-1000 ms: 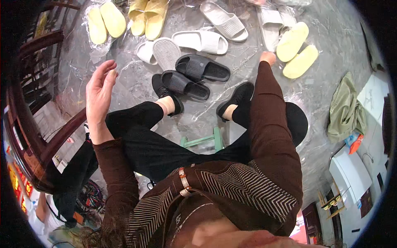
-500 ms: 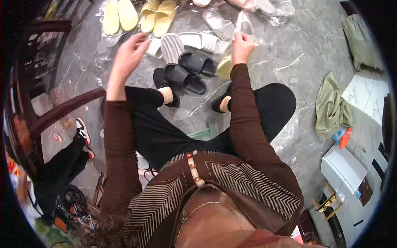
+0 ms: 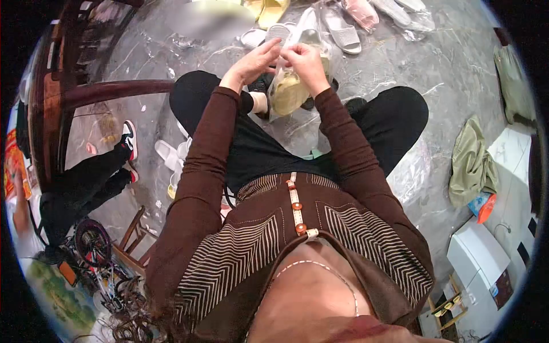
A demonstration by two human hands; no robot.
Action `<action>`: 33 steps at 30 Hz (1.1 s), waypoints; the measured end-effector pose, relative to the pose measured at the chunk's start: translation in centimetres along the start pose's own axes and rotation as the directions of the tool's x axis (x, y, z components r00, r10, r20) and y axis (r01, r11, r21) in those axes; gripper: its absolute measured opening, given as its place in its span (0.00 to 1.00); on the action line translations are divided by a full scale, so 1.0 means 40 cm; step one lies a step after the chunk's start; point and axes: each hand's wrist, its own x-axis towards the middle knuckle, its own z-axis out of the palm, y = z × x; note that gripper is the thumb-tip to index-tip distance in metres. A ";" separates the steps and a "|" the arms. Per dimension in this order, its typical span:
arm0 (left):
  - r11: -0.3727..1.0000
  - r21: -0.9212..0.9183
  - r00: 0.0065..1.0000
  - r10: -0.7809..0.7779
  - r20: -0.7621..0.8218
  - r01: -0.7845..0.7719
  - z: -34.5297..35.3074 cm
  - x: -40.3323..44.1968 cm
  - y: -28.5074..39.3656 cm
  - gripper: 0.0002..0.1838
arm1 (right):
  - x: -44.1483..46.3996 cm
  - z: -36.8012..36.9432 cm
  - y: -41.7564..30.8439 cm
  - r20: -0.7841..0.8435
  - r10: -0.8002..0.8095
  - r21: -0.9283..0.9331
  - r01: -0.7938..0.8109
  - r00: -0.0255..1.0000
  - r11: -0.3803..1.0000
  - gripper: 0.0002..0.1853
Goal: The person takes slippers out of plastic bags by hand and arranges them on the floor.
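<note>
A clear plastic bag (image 3: 317, 43) with yellow slippers (image 3: 287, 93) inside hangs in front of my knees. My right hand (image 3: 307, 66) is closed in a pinch on the bag's upper part. Beside it, my left hand (image 3: 254, 64) has its fingers stretched out, the tips close to the bag and my right fingers. Whether the left fingertips touch the plastic I cannot tell. Behind the hands a slipper with a ribbed sole (image 3: 278, 33) shows on the floor. A pale grey slipper (image 3: 343, 34) lies right of the bag.
Yellow slippers (image 3: 269, 10), a pink slipper (image 3: 361, 12) and bagged white slippers (image 3: 400, 16) lie at the far side. A dark wooden armrest (image 3: 117, 91) is on my left, near another person's legs (image 3: 86, 180). Green cloth (image 3: 472, 163) lies at right.
My right hand has brought the bagged yellow slippers in toward my middle. My left hand has moved right, up to the bag. The view has shifted.
</note>
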 end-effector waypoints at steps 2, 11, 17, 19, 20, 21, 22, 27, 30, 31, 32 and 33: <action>0.990 -0.081 0.993 0.117 0.005 -0.117 0.015 -0.014 -0.034 0.30 | 0.012 -0.007 -0.021 0.080 0.007 -0.028 -0.005 0.997 1.000 0.04; 0.943 0.215 0.816 0.327 -0.476 -0.253 0.020 0.000 -0.161 0.16 | -0.049 0.069 -0.033 0.288 -0.152 -0.107 0.189 0.946 0.976 0.17; 0.895 -0.436 0.751 -0.222 -0.621 -0.096 0.015 -0.004 -0.167 0.09 | -0.140 0.003 0.080 0.270 -0.173 -0.673 0.314 0.947 0.669 0.26; 0.908 -0.417 0.789 -0.227 -0.571 -0.040 0.035 -0.014 -0.172 0.10 | -0.166 0.002 0.093 0.312 -0.167 -0.758 0.351 0.935 0.550 0.27; 0.920 -0.391 0.824 -0.231 -0.518 0.013 0.047 -0.021 -0.172 0.10 | -0.177 0.009 0.094 0.279 -0.193 -0.810 0.338 0.941 0.479 0.27; 0.931 -0.360 0.854 -0.237 -0.463 0.063 0.059 -0.027 -0.172 0.10 | -0.185 0.015 0.094 0.248 -0.223 -0.856 0.321 0.943 0.406 0.27; 0.931 -0.360 0.854 -0.233 -0.464 0.059 0.072 -0.032 -0.171 0.10 | -0.187 0.020 0.092 0.220 -0.255 -0.895 0.299 0.941 0.330 0.28; 0.918 -0.396 0.928 -0.125 -0.351 -0.026 0.088 -0.029 -0.228 0.12 | -0.154 -0.041 0.161 0.326 -0.305 -0.895 0.397 0.895 0.206 0.23; 0.910 -0.414 0.923 -0.156 -0.353 -0.004 0.095 -0.030 -0.245 0.12 | -0.148 -0.078 0.165 0.379 -0.267 -0.791 0.460 0.886 0.403 0.21; 0.916 -0.402 0.916 -0.158 -0.370 -0.005 0.096 -0.029 -0.246 0.12 | -0.145 -0.086 0.165 0.383 -0.265 -0.791 0.462 0.885 0.401 0.21; 0.922 -0.388 0.908 -0.158 -0.387 -0.005 0.095 -0.028 -0.248 0.12 | -0.142 -0.093 0.167 0.345 -0.270 -0.804 0.431 0.899 0.409 0.19; 0.928 -0.373 0.901 -0.159 -0.404 -0.004 0.094 -0.027 -0.249 0.12 | -0.139 -0.099 0.170 0.306 -0.275 -0.816 0.400 0.912 0.418 0.17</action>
